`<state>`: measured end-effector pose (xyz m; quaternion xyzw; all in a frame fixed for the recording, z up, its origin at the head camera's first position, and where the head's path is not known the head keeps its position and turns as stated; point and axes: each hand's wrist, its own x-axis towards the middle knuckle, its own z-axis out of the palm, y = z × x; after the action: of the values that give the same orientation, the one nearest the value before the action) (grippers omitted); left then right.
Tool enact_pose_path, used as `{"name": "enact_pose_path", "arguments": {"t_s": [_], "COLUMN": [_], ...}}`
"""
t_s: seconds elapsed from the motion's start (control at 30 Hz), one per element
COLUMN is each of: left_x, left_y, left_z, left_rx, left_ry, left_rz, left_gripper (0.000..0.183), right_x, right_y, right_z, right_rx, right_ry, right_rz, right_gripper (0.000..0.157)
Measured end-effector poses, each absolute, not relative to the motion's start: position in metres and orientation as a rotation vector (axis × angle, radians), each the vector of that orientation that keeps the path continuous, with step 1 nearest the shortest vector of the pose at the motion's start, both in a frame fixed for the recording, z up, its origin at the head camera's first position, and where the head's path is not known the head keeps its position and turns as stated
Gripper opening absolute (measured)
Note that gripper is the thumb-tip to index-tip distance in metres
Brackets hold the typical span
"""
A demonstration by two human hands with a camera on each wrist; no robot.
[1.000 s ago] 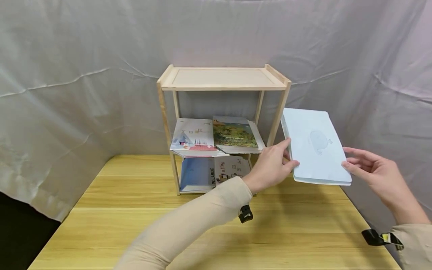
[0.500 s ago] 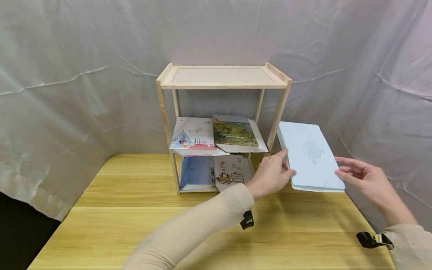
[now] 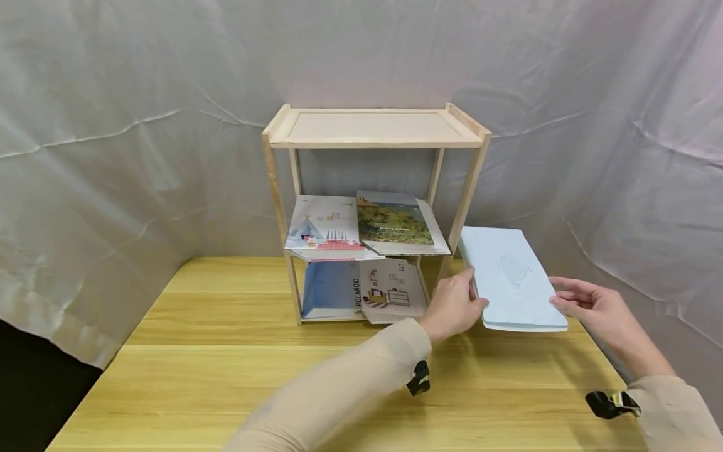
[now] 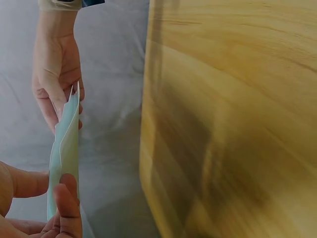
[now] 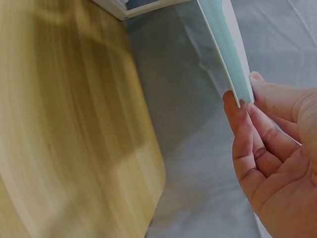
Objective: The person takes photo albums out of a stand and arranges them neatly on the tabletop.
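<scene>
A pale blue notebook (image 3: 513, 276) with a faint whale drawing on its cover is held in the air, tilted, right of the wooden shelf. My left hand (image 3: 454, 306) pinches its left edge, thumb on the cover and fingers below. At the opposite edge my right hand (image 3: 593, 311) pinches it near the front corner. The left wrist view shows the notebook (image 4: 64, 148) edge-on, its light green page edges between the two hands. In the right wrist view the thumb and fingers of my right hand (image 5: 277, 139) close on the notebook's corner (image 5: 233, 59).
A small wooden shelf (image 3: 373, 129) stands at the back of the wooden table (image 3: 226, 376). Its middle tier bears a tent-print album (image 3: 324, 220) and a garden-picture album (image 3: 392, 220). Below lie a blue book (image 3: 330, 289) and a white album (image 3: 392, 282). Grey cloth (image 3: 141, 157) hangs behind.
Both hands have lowered the notebook and shifted it slightly left, towards the shelf's right side. Both grips stay on it. The books on the shelf have not moved.
</scene>
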<state>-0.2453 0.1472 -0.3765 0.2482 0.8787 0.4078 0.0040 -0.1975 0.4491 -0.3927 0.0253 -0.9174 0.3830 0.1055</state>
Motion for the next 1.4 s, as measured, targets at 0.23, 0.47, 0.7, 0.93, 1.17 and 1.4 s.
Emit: {"name": "enact_pose_path", "arguments": {"t_s": [0.23, 0.47, 0.7, 0.93, 1.17, 1.4], "left_x": [-0.248, -0.247, -0.245, -0.245, -0.247, -0.251], "left_y": [0.152, 0.161, 0.172, 0.177, 0.181, 0.184], "left_z": [-0.391, -0.409, -0.419, -0.422, -0.426, -0.431], "left_rx": [0.712, 0.606, 0.474, 0.367, 0.324, 0.275], "left_ry": [2.742, 2.698, 2.675, 2.686, 2.7, 2.674], "left_rz": [1.266, 1.292, 1.239, 1.185, 1.146, 1.121], "left_gripper": [0.066, 0.067, 0.068, 0.066, 0.065, 0.064], "right_x": [-0.205, -0.21, -0.209, -0.212, -0.214, -0.216], "right_y": [0.452, 0.457, 0.46, 0.461, 0.461, 0.46], "right_z": [-0.409, -0.428, -0.439, -0.445, -0.45, -0.455], "right_rx": [0.078, 0.099, 0.063, 0.037, 0.032, 0.038], "right_ry": [-2.745, -2.744, -2.795, -2.836, -2.884, -2.901], "right_rz": [1.122, 1.149, 1.125, 1.128, 1.097, 1.094], "right_gripper": [0.05, 0.047, 0.05, 0.049, 0.047, 0.046]}}
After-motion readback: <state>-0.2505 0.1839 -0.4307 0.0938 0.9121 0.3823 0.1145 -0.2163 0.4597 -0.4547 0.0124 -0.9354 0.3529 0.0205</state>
